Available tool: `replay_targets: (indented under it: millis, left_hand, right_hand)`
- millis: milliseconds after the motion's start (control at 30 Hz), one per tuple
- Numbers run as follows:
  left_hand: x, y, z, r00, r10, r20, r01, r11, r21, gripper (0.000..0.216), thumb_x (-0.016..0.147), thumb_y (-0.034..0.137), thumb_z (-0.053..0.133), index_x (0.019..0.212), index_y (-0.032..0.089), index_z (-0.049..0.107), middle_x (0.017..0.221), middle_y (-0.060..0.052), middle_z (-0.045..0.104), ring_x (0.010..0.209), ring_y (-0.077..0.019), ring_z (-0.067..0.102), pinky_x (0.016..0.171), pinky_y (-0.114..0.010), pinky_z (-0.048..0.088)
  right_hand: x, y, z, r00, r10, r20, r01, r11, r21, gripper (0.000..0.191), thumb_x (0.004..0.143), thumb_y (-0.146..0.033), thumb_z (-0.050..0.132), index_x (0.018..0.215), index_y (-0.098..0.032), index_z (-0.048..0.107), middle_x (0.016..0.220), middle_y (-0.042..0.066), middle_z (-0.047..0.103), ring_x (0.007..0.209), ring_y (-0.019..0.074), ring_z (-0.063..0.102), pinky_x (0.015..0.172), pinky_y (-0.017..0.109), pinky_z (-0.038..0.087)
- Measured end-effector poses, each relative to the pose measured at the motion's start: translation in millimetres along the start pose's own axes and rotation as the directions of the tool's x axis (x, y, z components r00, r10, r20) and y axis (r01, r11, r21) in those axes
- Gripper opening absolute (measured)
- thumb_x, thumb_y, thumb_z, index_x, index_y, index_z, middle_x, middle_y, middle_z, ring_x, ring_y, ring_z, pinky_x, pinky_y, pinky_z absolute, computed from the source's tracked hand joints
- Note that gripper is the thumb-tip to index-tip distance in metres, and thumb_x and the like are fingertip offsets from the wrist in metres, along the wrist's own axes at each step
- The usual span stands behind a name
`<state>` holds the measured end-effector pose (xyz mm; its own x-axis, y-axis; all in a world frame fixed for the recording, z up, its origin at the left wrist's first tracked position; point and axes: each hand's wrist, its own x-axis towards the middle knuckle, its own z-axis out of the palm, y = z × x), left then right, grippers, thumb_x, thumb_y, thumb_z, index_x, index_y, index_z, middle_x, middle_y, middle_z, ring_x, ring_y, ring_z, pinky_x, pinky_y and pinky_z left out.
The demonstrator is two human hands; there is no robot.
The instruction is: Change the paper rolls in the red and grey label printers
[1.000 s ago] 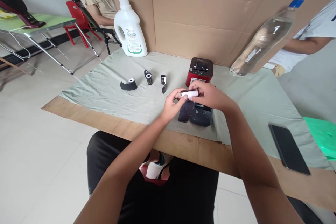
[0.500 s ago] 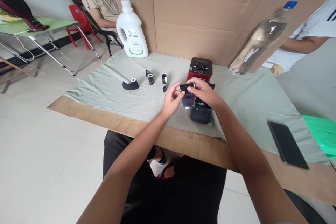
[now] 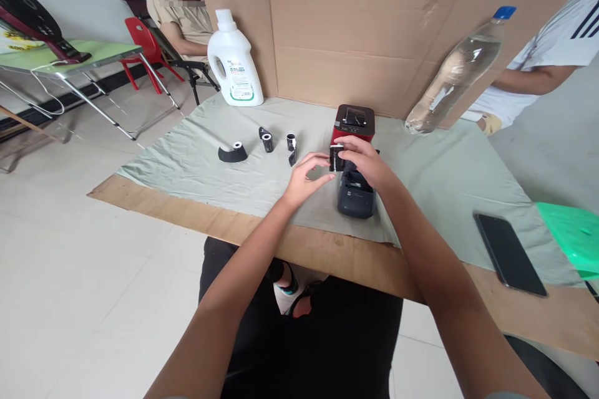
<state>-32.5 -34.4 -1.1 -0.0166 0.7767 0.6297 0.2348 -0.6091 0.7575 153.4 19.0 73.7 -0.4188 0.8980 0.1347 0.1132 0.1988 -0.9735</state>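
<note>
My right hand (image 3: 367, 161) grips a small black roll (image 3: 336, 162) between thumb and fingers, above the dark end of a label printer. My left hand (image 3: 305, 182) is just left of the roll, thumb and fingers spread apart; whether a fingertip brushes the roll I cannot tell. Below the hands sits a dark printer (image 3: 356, 202) with its compartment exposed. Behind it stands a red and black printer (image 3: 354, 121). To the left on the cloth are several more black rolls: one with a curled strip (image 3: 233, 153), a second roll (image 3: 267, 142) and a third roll (image 3: 291, 143).
A white detergent bottle (image 3: 238, 68) stands at the back left, and a large clear bottle (image 3: 456, 75) leans at the back right. Cardboard (image 3: 346, 31) walls the far side. A phone (image 3: 510, 254) lies at the right front. One person sits behind left, another at right.
The black roll has turned from lying sideways to upright, and its hanging flap no longer shows. My left hand has let go and its fingers have spread.
</note>
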Motion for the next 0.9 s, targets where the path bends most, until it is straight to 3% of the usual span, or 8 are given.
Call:
replay_targets:
  millis: [100,233,333,433,600,900]
  left_hand:
    - [-1.4,4.0,-1.7,0.998,0.036,0.057,-0.04,0.997,0.072,0.059,0.08,0.05,0.087,0.126,0.023,0.063,0.149,-0.016,0.064,0.128,-0.0275,0.065,0.095,-0.038,0.053]
    - [-3.4,1.1,1.7,0.998,0.003,0.056,-0.007,0.997,0.075,0.079,0.079,0.046,0.087,0.145,0.024,0.049,0.146,-0.016,0.065,0.123,-0.0266,0.067,0.094,-0.038,0.054]
    - [-3.8,-2.8,4.1,1.0,-0.004,0.008,0.003,1.0,0.029,0.08,0.081,0.045,0.085,0.147,0.024,0.046,0.142,-0.016,0.066,0.123,-0.0267,0.068,0.094,-0.038,0.055]
    - [-3.3,-6.6,4.8,1.0,-0.007,-0.023,0.007,1.0,-0.024,0.081,0.081,0.047,0.084,0.148,0.024,0.044,0.142,-0.017,0.066,0.123,-0.0265,0.068,0.095,-0.038,0.056]
    - [-2.8,-7.7,4.1,0.999,0.021,-0.024,-0.022,1.0,-0.02,0.079,0.081,0.046,0.085,0.145,0.023,0.047,0.139,-0.017,0.067,0.125,-0.028,0.068,0.095,-0.038,0.056]
    - [-1.9,3.0,0.3,0.996,0.091,0.009,-0.092,0.987,0.129,0.057,0.078,0.034,0.081,0.13,0.023,0.059,0.126,-0.011,0.07,0.113,-0.0239,0.066,0.09,-0.036,0.053]
  right_hand:
    - [-1.7,-1.7,-3.9,0.994,0.003,0.108,0.002,0.999,-0.049,0.034,0.076,-0.029,0.073,0.11,-0.024,0.073,0.102,0.003,0.076,0.105,0.0235,0.069,0.094,0.038,0.052]
    - [-2.3,0.2,-5.4,0.985,-0.005,0.174,0.022,0.995,-0.097,0.031,0.079,-0.029,0.076,0.109,-0.024,0.074,0.11,0.004,0.076,0.113,0.0238,0.068,0.096,0.037,0.052]
    - [0.0,5.4,-7.4,0.984,0.048,0.173,-0.044,0.999,-0.027,0.03,0.083,-0.035,0.072,0.111,-0.025,0.075,0.106,0.003,0.075,0.095,0.0225,0.069,0.074,0.034,0.054]
    - [2.9,10.4,-8.5,0.982,0.075,0.174,-0.078,0.997,0.011,0.033,0.079,-0.031,0.071,0.11,-0.023,0.075,0.099,0.004,0.074,0.078,0.0188,0.065,0.058,0.029,0.048]
    - [6.2,14.3,-3.4,0.997,0.057,0.045,-0.054,0.997,-0.051,0.034,0.071,-0.021,0.072,0.105,-0.019,0.074,0.101,0.007,0.076,0.081,0.0187,0.067,0.056,0.026,0.047]
    - [9.8,21.2,3.5,0.991,0.127,-0.034,-0.129,0.991,-0.048,0.029,0.07,-0.015,0.071,0.098,-0.021,0.073,0.087,0.004,0.075,0.072,0.0189,0.068,0.061,0.032,0.056]
